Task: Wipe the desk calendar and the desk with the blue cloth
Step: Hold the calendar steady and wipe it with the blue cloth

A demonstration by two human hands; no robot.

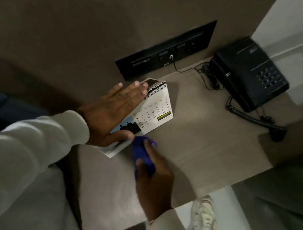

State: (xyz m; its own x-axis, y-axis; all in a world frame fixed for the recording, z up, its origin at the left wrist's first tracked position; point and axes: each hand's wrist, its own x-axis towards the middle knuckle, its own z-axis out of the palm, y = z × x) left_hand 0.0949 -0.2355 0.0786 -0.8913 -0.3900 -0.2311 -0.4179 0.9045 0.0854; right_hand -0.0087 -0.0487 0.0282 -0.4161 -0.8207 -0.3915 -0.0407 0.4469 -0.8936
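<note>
Dim surface (192,140) | left hand (111,112) fingers spread flat on desk calendar (158,106) | right hand (154,182) pinching blue cloth (142,153) | risk: calendar may slide under wiping push

You are looking at a dim, grainy picture with muted colours. The brightest patch of the bench (197,141) lies just beyond your right hand (154,176), and the top darkens towards your body. The blue cloth (142,153) and that hand smear with motion blur. Your left hand (111,112) is sharper and casts a soft shadow. Far past the hands, the wall panel (168,52) leans, bent by the wide lens.
</note>
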